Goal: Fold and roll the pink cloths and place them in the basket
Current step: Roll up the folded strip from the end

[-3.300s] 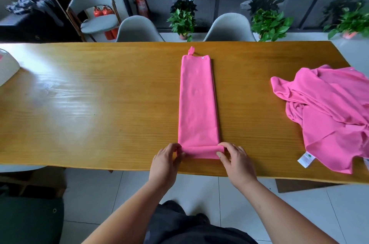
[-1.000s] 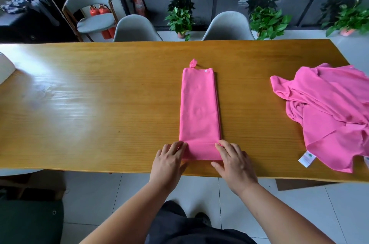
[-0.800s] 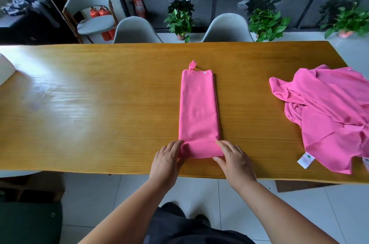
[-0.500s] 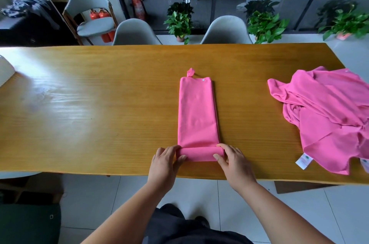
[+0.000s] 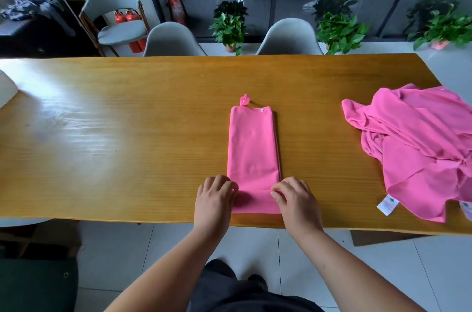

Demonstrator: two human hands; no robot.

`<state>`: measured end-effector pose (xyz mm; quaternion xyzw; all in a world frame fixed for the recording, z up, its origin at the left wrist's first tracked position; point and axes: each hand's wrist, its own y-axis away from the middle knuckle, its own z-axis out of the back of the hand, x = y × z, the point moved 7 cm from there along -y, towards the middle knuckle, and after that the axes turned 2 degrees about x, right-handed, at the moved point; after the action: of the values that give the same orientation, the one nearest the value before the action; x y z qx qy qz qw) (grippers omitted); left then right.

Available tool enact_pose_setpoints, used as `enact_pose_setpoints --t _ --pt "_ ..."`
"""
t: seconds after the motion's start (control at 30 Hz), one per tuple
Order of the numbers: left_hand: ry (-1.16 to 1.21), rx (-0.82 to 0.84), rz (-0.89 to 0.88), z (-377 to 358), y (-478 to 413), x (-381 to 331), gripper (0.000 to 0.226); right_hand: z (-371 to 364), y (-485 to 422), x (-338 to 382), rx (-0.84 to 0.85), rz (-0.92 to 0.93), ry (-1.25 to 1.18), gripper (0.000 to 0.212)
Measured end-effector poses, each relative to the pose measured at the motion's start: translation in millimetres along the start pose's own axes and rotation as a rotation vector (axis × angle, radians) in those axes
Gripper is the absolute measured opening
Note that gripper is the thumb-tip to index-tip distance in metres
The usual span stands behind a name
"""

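Wooden table (image 5: 127, 145) is being occupied by a folded pink cloth strip (image 5: 252, 148) and, well apart at right, a crumpled pink cloth heap (image 5: 419, 143).

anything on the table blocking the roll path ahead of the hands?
Nothing visible. Left hand and right hand sit on the folded pink cloth's near end; bare table beyond. The loose pink pile lies well right.

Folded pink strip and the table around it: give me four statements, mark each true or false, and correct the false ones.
1. Both hands, left hand and right hand, rest on the near end of the folded pink cloth. True.
2. The cloth's hanging loop points toward the person. False: it sits at the far end.
3. A crumpled pink pile lies to the right. True.
4. The pile hangs over a chair. False: it lies on the wooden table.
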<state>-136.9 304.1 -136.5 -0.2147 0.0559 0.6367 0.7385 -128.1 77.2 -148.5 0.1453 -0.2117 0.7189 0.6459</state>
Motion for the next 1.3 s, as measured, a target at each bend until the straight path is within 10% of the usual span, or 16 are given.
enact_pose_setpoints --t 0.47,0.77,1.3 --pt "-0.013 0.187 -0.023 -17 17 12 0.064 -19 10 -8 0.180 0.153 0.185 0.075" --pt "0.022 0.217 0.048 -18 15 19 0.063 -7 3 -15 0.186 0.024 -0.054 0.057" --pt "0.057 0.075 0.003 -2 -4 5 0.026 -19 -9 -21 0.342 -0.179 0.054 0.091"
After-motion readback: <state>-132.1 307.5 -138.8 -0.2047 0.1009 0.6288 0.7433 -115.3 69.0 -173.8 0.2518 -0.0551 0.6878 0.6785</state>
